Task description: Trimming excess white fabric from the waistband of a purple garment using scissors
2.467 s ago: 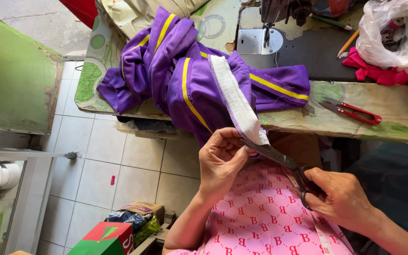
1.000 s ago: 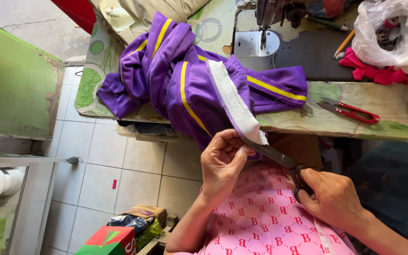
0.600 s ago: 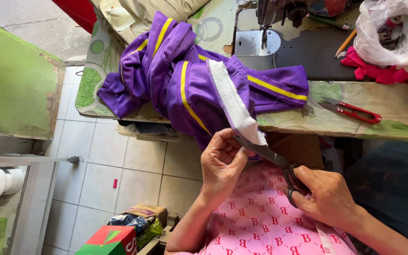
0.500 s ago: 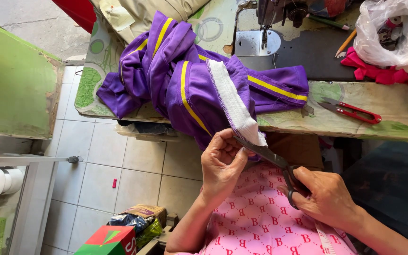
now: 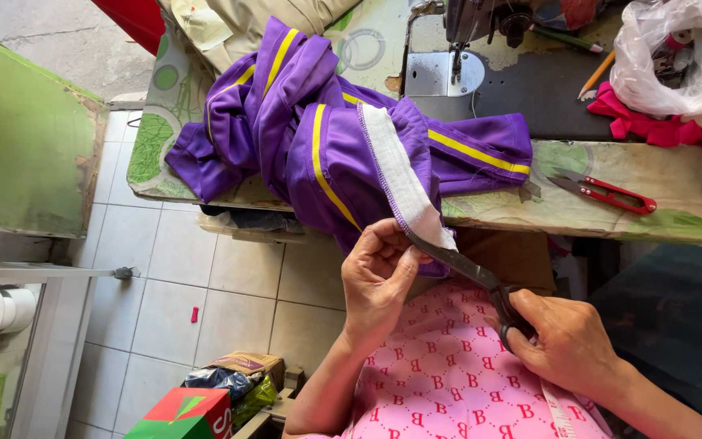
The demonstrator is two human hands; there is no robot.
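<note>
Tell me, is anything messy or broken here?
The table looks worn, its green patterned covering patchy and faded. The purple garment lies bunched and hangs off the edge where the left hand holds it. Nothing looks spilled.

A purple garment (image 5: 302, 138) with yellow stripes fills the centre of the frame, heaped on a worktable (image 5: 652, 191) whose worn top is pale cream mottled with green. A white band (image 5: 404, 183) edged in purple stitching runs down the garment towards the middle. Dark grey, almost black scissors (image 5: 469, 268) sit just below it. At the lower centre is pink clothing (image 5: 457, 374) printed with small white letters and dots. Red-handled snips (image 5: 611, 193) lie at the right. Bright pink cloth (image 5: 643, 122) and a translucent white plastic bag (image 5: 684, 57) are at the upper right. The floor tiles (image 5: 172, 284) at lower left are pale grey. A red and green box (image 5: 180, 415) sits at the bottom edge.
</note>
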